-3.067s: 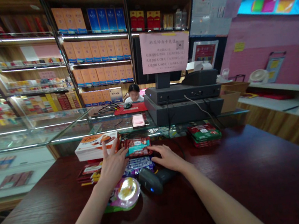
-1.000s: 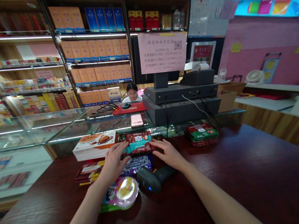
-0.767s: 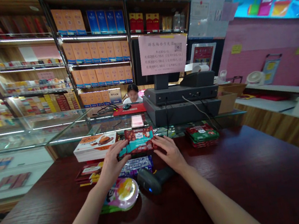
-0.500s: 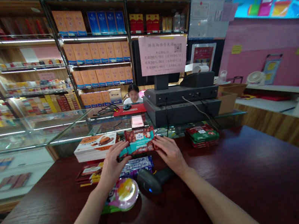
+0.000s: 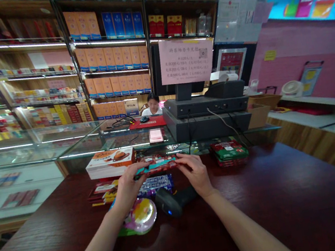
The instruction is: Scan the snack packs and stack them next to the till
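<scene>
Arms (image 5: 89, 244) outstretched, left hand (image 5: 128, 187) and right hand (image 5: 198, 174) pinch the packet (image 5: 160, 165).

A flat wrapped bar (image 5: 160, 165), dark red with a bright teal band, stretches left to right above the counter (image 5: 186, 245), pinched at its ends by the fingers (image 5: 140, 165) of the left hand (image 5: 129, 186) and right hand (image 5: 197, 176), tipped so its printed face looks narrow

This is a shop: lit wooden shelves (image 5: 22, 61) bearing orange-and-blue cardboard boxes (image 5: 108, 56) rise behind a glass display counter (image 5: 88, 144), a boxy dark-grey till (image 5: 207, 120) stands below a pink paper price sheet (image 5: 183, 67), and a black pistol-shaped barcode scanner (image 5: 169, 201) lies nearer.
</scene>
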A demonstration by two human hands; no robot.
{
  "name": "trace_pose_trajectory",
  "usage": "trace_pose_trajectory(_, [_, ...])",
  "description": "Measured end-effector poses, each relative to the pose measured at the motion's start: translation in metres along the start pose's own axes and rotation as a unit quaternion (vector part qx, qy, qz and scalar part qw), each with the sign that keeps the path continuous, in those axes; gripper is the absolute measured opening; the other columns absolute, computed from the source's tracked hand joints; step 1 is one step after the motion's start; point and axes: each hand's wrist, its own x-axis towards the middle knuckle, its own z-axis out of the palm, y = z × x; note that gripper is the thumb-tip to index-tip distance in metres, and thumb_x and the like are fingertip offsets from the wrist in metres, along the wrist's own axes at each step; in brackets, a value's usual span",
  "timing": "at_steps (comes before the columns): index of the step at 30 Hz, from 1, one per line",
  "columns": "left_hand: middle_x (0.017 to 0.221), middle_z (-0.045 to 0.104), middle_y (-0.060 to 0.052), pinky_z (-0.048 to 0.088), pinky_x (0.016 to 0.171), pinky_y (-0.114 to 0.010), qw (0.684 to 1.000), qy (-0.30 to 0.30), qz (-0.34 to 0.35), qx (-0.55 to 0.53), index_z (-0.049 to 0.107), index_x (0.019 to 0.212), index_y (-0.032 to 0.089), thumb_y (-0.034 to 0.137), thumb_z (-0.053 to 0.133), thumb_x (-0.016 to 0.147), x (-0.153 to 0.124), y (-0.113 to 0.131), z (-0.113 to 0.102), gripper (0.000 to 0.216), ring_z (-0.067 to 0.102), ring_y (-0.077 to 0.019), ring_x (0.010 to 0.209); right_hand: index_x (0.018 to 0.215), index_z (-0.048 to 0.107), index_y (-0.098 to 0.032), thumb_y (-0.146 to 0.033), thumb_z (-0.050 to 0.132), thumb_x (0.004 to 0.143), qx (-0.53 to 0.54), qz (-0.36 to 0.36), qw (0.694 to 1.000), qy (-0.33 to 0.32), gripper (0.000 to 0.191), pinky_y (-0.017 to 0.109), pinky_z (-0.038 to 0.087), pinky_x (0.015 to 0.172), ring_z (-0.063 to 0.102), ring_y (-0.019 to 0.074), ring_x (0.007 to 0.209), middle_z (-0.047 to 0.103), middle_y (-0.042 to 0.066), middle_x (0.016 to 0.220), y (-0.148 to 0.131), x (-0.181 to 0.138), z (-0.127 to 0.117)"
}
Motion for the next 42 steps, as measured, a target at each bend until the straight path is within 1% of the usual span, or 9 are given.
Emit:
trace_pose_trajectory(3, [0.099,0.074,-0.003,0.055,0.089,-0.035,1.0,0.029,-0.004,-0.003,0.07,0.102,0.024,0.037,0.063,0.088,0.001,0.003,-0.001,0.02,0.069,-0.0201,0.095,0.093,0.072,-0.025,-0.03,0.065,0.094,0.015,0.04,0.999,-0.005,0.009,0.042,0.047,0.093,0.071,0.0238,0.103,0.077,0.006,0.107,-0.005,0.001,0.002])
trace_pose_trajectory(7, [0.102,0.07,-0.006,0.053,0.089,-0.035,0.998,0.057,0.0,-0.018,0.066,0.091,0.021,0.037,0.064,0.086,0.004,0.009,-0.004,0.017,0.067,-0.0209,0.098,0.087,0.07,-0.025,-0.032,0.066,0.092,0.063,0.096,0.993,0.004,0.01,0.039,0.048,0.09,0.068,0.0232,0.097,0.076,0.004,0.099,-0.009,0.004,0.005])
trace_pose_trajectory(12, [0.092,0.071,-0.002,0.052,0.084,-0.034,0.998,0.041,-0.055,0.004,0.062,0.091,0.023,0.04,0.064,0.086,0.003,0.011,-0.002,0.019,0.066,-0.0197,0.089,0.081,0.067,-0.023,-0.035,0.068,0.088,0.118,0.125,0.985,0.029,0.014,0.032,0.05,0.082,0.063,0.0208,0.091,0.066,0.004,0.093,-0.011,0.008,0.008])
trace_pose_trajectory(15, [0.093,0.07,-0.002,0.052,0.085,-0.034,0.996,0.044,-0.078,0.004,0.06,0.089,0.022,0.042,0.066,0.084,0.001,0.011,0.0,0.021,0.066,-0.0202,0.091,0.087,0.066,-0.023,-0.039,0.066,0.089,0.156,0.184,0.971,0.001,0.016,0.03,0.05,0.076,0.063,0.0193,0.084,0.066,0.002,0.091,-0.013,0.008,0.01])
trace_pose_trajectory(19, [0.092,0.072,-0.001,0.052,0.086,-0.035,0.992,0.03,-0.103,-0.069,0.054,0.119,0.023,0.039,0.064,0.087,0.0,0.013,0.003,0.037,0.069,-0.0191,0.091,0.093,0.064,-0.022,-0.042,0.063,0.09,0.207,0.236,0.949,-0.029,0.02,0.029,0.05,0.072,0.064,0.0182,0.077,0.07,0.001,0.087,-0.014,0.006,0.013])
trace_pose_trajectory(22, [0.094,0.073,0.0,0.051,0.093,-0.037,0.993,0.034,-0.095,-0.063,0.038,0.145,0.025,0.036,0.063,0.09,0.001,0.016,0.004,0.062,0.069,-0.019,0.095,0.1,0.062,-0.022,-0.039,0.065,0.087,0.211,0.249,0.945,-0.006,0.021,0.03,0.05,0.072,0.063,0.0179,0.075,0.068,0.001,0.085,-0.013,0.006,0.016])
trace_pose_trajectory(27, [0.117,0.07,-0.004,0.041,0.108,-0.043,1.0,0.011,-0.013,0.024,0.05,0.142,0.029,0.032,0.051,0.098,0.004,0.019,0.003,0.045,0.064,-0.0191,0.108,0.127,0.054,-0.025,-0.034,0.065,0.087,0.21,0.257,0.943,0.014,0.042,0.029,0.049,0.068,0.06,0.0166,0.068,0.062,-0.004,0.075,-0.013,0.006,0.02])
trace_pose_trajectory(35, [0.102,0.072,-0.004,0.048,0.098,-0.039,0.999,0.011,0.001,0.037,0.059,0.137,0.025,0.031,0.049,0.099,0.007,0.02,0.002,0.04,0.064,-0.0189,0.093,0.092,0.067,-0.022,-0.037,0.063,0.087,0.195,0.247,0.949,0.001,0.016,0.029,0.05,0.072,0.064,0.0185,0.076,0.07,0.002,0.087,-0.016,0.007,0.019])
trace_pose_trajectory(42, [0.101,0.071,-0.006,0.051,0.091,-0.037,0.999,0.023,-0.035,0.034,0.058,0.138,0.023,0.033,0.049,0.097,0.006,0.011,0.002,0.043,0.064,-0.0201,0.093,0.108,0.073,-0.023,-0.036,0.066,0.087,0.167,0.208,0.962,-0.062,0.025,0.031,0.054,0.075,0.066,0.0192,0.084,0.073,0.006,0.106,-0.015,0.006,0.016])
